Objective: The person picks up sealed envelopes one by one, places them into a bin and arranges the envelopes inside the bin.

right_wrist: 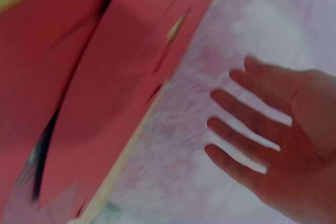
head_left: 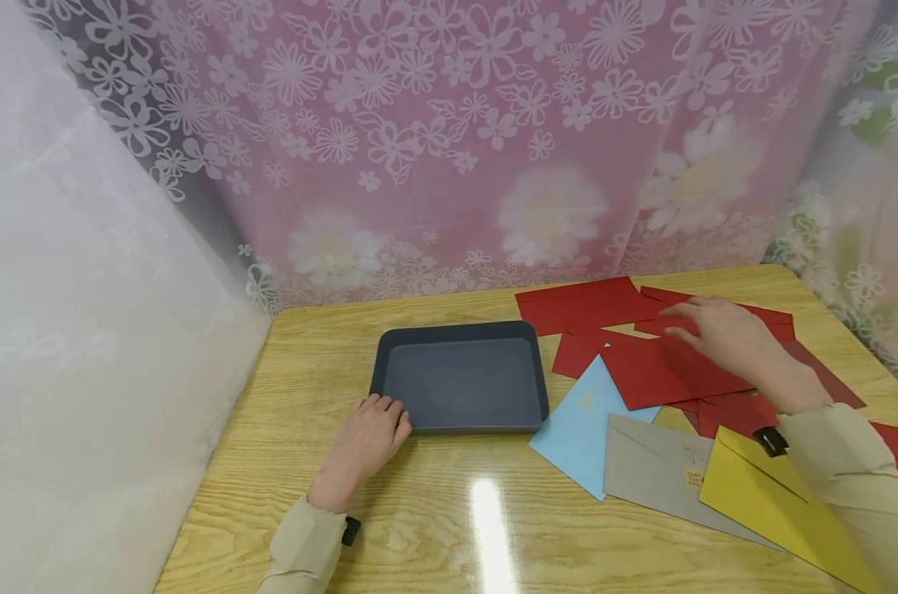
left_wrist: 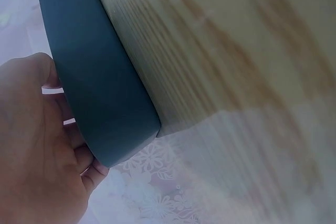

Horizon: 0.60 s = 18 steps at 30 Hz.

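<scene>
My left hand (head_left: 367, 437) is at the near left corner of the dark grey tray (head_left: 464, 384). In the left wrist view its fingers bend over the rim of the tray (left_wrist: 100, 77), so the hand (left_wrist: 39, 150) grips that edge. Nothing lies inside the tray. Over the spread of red envelopes (head_left: 664, 375) hovers my right hand (head_left: 739, 346), holding nothing. The right wrist view shows this hand (right_wrist: 294, 140) with fingers apart, away from the blurred red envelopes (right_wrist: 115, 66).
A light blue envelope (head_left: 590, 421) touches or nearly touches the tray's near right corner. Nearer the front lie a grey envelope (head_left: 649, 462) and a yellow envelope (head_left: 768, 503), partly overlapping. Flowered curtains (head_left: 449, 165) hang behind the wooden table (head_left: 308, 363).
</scene>
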Motion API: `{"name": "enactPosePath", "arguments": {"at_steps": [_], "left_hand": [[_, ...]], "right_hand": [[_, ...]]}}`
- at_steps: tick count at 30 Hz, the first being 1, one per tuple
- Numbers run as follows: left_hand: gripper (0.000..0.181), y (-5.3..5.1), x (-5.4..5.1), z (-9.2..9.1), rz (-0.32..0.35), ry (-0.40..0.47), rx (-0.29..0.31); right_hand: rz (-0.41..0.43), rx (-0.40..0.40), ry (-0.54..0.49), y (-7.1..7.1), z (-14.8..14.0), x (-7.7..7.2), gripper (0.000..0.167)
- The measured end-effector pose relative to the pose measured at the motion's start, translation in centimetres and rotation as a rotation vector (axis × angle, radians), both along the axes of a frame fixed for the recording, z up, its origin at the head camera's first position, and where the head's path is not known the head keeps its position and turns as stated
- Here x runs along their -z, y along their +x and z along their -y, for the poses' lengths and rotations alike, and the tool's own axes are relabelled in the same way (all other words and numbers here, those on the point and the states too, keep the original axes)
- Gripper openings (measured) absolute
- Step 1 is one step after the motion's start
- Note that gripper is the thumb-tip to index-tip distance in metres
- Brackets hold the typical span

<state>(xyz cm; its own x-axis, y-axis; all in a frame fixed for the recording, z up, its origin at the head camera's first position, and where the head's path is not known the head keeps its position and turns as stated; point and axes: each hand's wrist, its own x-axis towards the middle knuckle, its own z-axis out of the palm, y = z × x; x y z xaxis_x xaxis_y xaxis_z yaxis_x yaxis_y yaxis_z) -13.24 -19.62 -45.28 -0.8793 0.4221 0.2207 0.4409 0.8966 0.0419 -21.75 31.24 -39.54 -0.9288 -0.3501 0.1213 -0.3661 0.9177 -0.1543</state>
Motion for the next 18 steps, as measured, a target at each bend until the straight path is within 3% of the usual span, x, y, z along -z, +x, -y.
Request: {"name": "enactPosePath", "arguments": {"at_steps": [4,9,12,18], "left_hand": [[0.023,0.0,0.0,0.0,-0.001,0.002,0.002],[0.027,-0.1,0.1,0.1,-0.012,-0.013,0.004],[0.03,-0.1,0.1,0.0,-0.018,-0.019,0.001],[0.031,-0.1,0.1,0.0,-0.036,-0.022,0.007]], "right_hand": [[0.114,-0.066,0.024,-1.7,-1.9,1.3,0.039],[0.196,-0.096,0.047,-2.8,-2.9,3.0,0.051],[0.205,-0.094,0.062,-3.1,-3.1,3.6,0.056],[0.202,-0.086,0.017,-3.8,-3.6,4.2,0.046]]}}
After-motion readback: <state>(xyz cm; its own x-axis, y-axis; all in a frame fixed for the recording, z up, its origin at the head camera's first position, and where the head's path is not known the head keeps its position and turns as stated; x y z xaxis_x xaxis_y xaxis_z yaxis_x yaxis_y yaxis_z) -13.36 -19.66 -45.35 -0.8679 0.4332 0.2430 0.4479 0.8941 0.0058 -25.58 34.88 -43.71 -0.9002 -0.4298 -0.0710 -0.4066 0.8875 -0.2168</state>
